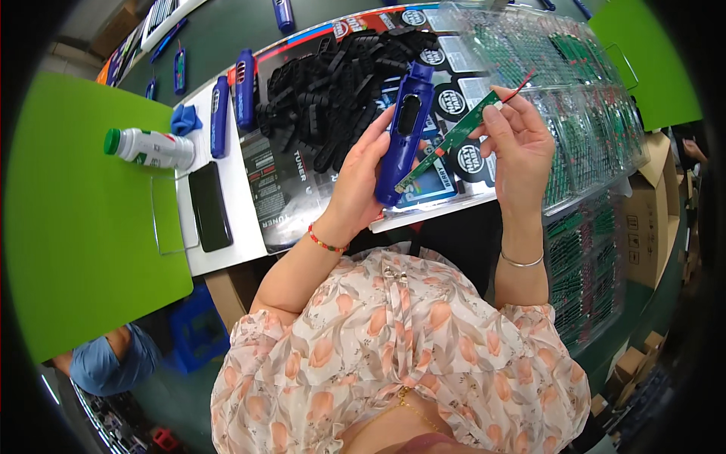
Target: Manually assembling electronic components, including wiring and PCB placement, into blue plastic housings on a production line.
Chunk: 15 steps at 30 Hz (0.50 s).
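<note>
My left hand (358, 175) is closed round a blue plastic housing (395, 161), long and narrow with an oval dark window near its upper end. In my right hand (518, 147), thumb and fingers pinch a slim green circuit board (463, 132) near its upper end, where red wire sticks out. The board slants down to the left, and its lower tip lies at the lower part of the housing; whether they touch I cannot tell. Beyond my left hand is a heap of black plastic parts (325, 91) on a printed sheet.
Clear trays of green boards (578, 144) are stacked at the right. To the left lie a phone (210, 206), a white bottle with green cap (155, 147) and more blue housings (243, 89). Green panels (91, 227) flank the bench. Another person's sleeve (117, 361) shows at lower left.
</note>
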Motion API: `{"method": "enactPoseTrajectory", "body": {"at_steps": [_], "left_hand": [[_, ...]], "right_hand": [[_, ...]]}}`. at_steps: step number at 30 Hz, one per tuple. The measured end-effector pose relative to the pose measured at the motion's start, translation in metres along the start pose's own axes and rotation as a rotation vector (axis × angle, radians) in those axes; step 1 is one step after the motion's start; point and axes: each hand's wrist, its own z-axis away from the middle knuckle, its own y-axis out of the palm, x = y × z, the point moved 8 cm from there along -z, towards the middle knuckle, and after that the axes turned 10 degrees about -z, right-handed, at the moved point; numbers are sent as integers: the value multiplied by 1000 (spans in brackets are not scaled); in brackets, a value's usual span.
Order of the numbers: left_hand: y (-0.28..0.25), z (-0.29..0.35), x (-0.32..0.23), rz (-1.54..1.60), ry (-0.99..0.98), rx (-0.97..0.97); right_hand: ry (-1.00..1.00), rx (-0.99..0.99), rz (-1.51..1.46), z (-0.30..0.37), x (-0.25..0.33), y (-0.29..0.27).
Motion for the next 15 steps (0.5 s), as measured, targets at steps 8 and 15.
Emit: {"method": "enactPoseTrajectory", "body": {"at_steps": [8,15], "left_hand": [[-3,4,0,8,13,75],[-2,2,-1,63,5,86]], "right_hand": [[2,75,99,11,-15,18],[48,105,136,12,-24,21]]}}
